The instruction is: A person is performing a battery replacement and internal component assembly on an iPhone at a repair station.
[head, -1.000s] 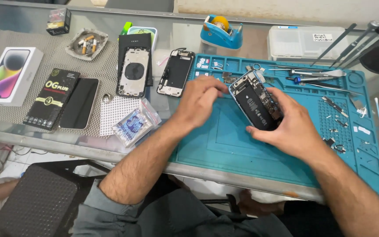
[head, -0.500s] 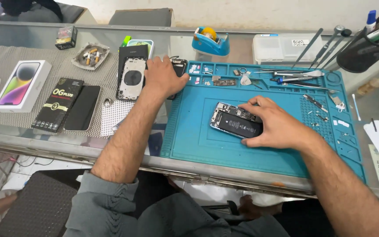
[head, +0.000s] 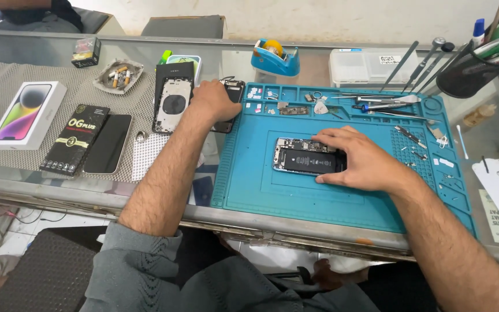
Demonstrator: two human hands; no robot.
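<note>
An opened phone [head: 301,156], its battery and inner parts showing, lies flat in the middle of the blue work mat [head: 249,173]. My right hand [head: 362,160] rests over its right end, fingers along its top and bottom edges. My left hand [head: 212,101] reaches to the mat's far left corner and closes over a black phone screen part [head: 233,92], most of which it hides. A silver phone back cover [head: 174,105] lies just left of that hand.
Tweezers and screwdrivers [head: 382,103] lie along the mat's far edge, small screws at its right. A blue tape dispenser [head: 275,58], clear box [head: 365,66] and tool cup [head: 469,72] stand behind. A phone box [head: 27,112], black packet [head: 76,138] and ashtray [head: 118,75] sit left.
My right hand has lowered the opened phone from a raised tilt to flat on the mat. My left hand has left it and reached to the black screen part.
</note>
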